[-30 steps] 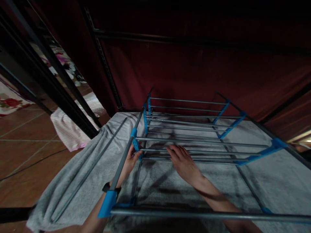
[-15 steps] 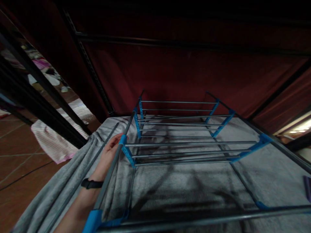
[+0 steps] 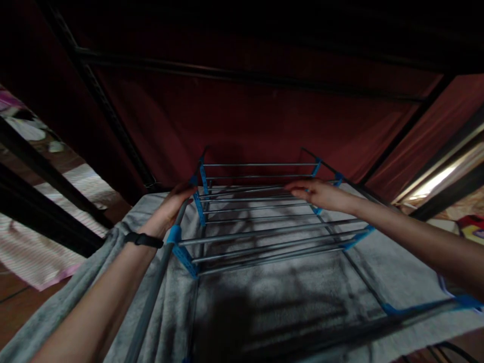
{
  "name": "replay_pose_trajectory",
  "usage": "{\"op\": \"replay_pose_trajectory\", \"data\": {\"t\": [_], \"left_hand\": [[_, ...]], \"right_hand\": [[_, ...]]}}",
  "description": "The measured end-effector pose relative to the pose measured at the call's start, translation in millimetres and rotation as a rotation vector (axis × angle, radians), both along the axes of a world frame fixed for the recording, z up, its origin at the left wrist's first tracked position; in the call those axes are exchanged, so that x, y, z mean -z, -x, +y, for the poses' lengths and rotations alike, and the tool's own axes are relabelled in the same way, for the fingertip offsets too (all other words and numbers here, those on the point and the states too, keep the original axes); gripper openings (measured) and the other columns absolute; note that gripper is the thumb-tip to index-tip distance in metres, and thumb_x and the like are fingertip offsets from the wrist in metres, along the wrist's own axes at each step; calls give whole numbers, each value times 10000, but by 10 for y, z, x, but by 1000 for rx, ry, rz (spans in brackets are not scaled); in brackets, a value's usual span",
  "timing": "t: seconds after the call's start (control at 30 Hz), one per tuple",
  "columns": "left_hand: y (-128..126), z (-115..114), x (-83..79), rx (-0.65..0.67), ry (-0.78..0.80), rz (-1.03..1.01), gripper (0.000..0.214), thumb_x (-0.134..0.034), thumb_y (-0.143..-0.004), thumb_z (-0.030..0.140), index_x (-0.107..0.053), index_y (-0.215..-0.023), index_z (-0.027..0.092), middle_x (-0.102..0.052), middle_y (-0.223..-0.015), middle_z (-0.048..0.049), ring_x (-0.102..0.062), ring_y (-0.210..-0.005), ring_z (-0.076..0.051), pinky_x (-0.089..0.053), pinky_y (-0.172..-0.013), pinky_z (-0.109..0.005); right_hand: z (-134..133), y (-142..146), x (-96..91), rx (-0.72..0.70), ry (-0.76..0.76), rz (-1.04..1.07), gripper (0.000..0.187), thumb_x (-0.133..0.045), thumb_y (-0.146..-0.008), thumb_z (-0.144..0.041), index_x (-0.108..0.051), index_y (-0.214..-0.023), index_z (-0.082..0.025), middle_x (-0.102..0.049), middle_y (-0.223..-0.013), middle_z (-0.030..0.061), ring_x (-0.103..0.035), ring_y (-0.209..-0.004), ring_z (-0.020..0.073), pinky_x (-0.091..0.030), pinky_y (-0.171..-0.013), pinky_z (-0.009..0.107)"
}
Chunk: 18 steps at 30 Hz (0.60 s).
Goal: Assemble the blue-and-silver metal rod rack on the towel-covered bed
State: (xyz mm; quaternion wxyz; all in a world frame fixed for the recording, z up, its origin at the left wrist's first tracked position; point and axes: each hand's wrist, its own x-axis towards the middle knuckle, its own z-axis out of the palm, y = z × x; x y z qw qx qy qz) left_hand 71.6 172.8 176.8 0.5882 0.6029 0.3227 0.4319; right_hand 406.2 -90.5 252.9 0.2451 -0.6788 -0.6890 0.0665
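Note:
A shoe-rack-like frame (image 3: pixel 264 234) of grey metal tubes with blue plastic connectors lies on a grey blanket. At its left side my left hand (image 3: pixel 177 202), with a black wristband, is closed around the side tube (image 3: pixel 166 257) just by a blue connector (image 3: pixel 197 201); some of its fingers are hidden. My right hand (image 3: pixel 315 195) reaches in from the right above the cross tubes. Its fingers are stretched toward the left, close to a far cross tube (image 3: pixel 264 189); whether they touch it is unclear. A nearer blue connector (image 3: pixel 183 252) joins more cross tubes.
Behind the rack hangs a dark red cloth (image 3: pixel 264 126) on a black metal frame. The grey blanket (image 3: pixel 298 287) spreads under the rack. At the left stand black bars (image 3: pixel 49 217), with a striped cloth (image 3: pixel 30 242) on the floor beyond. Bright light comes from the right.
My right hand has come into view from the right over the rack. My left hand has moved farther along the side tube to another connector. The view has shifted rightward.

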Motion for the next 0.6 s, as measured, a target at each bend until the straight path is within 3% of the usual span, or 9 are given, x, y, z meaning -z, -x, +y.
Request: {"op": "replay_pose_trajectory", "data": {"t": [0.1,0.2,0.3,0.5,0.6], "left_hand": [[-42,-30,-14,21,49,20,393,-840,-584,374,-702,-899,183,-742,-942,-36,-662,-924,-218,-514,-874,-325],[-48,-48,-48,45,76,28,325,-803,-558,332,-679,-819,184,-733,-876,-26,-667,-897,-228,-517,-849,-333],[-49,-41,-54,18,73,43,296,-756,-562,322,-662,-808,186,-713,-818,-11,-670,-890,-235,-519,-842,-339],[-53,-21,6,73,86,55,218,-696,-615,293,-657,-815,213,-717,-810,-1,-682,-902,-259,-548,-835,-362],[-55,-16,26,76,47,27,239,-679,-625,287,-663,-851,210,-725,-840,-2,-680,-914,-255,-550,-843,-366]], "right_hand": [[571,235,287,-33,36,-130,315,-585,-1000,-281,-700,-1289,-228,-702,-1319,62,-655,-1236,246,-510,-1087,438],[1078,596,498,-65,40,-215,374,-556,-1003,-215,-645,-1366,-195,-613,-1453,94,-571,-1351,263,-451,-1145,461],[1474,922,673,-151,45,-301,350,-536,-1013,-204,-651,-1341,-171,-625,-1431,113,-573,-1339,274,-451,-1137,452],[1869,1142,912,-270,25,-318,246,-536,-1010,-165,-699,-1190,-202,-719,-1245,68,-678,-1156,236,-536,-1004,353],[1970,1121,940,-321,-14,-291,292,-521,-976,-58,-697,-1178,-176,-695,-1306,76,-659,-1202,223,-520,-1029,335]]}}
